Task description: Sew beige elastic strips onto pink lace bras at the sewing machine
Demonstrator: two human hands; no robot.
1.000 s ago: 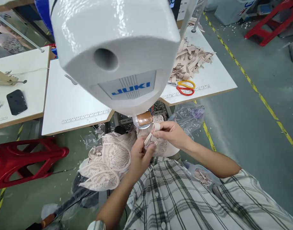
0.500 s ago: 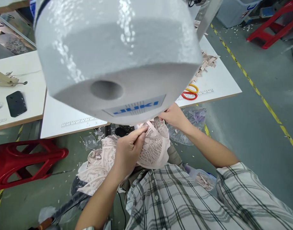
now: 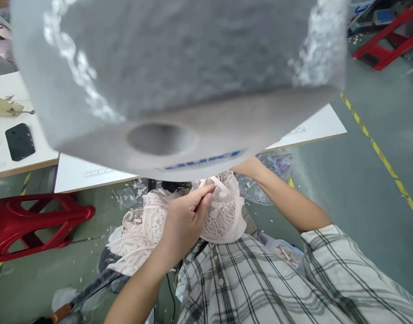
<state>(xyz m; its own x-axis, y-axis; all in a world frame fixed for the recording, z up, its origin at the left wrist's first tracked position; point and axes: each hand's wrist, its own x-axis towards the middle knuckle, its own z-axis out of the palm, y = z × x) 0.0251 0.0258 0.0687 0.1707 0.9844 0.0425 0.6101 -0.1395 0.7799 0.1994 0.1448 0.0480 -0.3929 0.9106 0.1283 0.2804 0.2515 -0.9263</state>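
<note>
A pale pink lace bra [image 3: 223, 216] hangs below the head of a grey sewing machine [image 3: 199, 108] lettered JUKI, which fills the upper view. My left hand [image 3: 189, 213] pinches the bra's upper edge near a strap, thumb and fingers pressed together. Behind the machine head, the fingers of my right hand [image 3: 249, 167] are hidden; only its back and wrist show beside the bra's far edge. More pale pink lace pieces [image 3: 139, 234] lie bunched to the left of my left hand. The needle area is out of sight.
White tabletops [image 3: 92, 173] reach out on both sides, a black phone [image 3: 20, 141] on the left one. A red stool [image 3: 38, 225] stands at left. Clear plastic bags [image 3: 260, 180] lie below the table, and a tub of scraps [image 3: 287, 253] sits by my right side.
The view has moved closer to the machine head, which now covers the scissors and the fabric scraps. My right hand's fingers have gone out of sight behind it; my left hand keeps its pinch.
</note>
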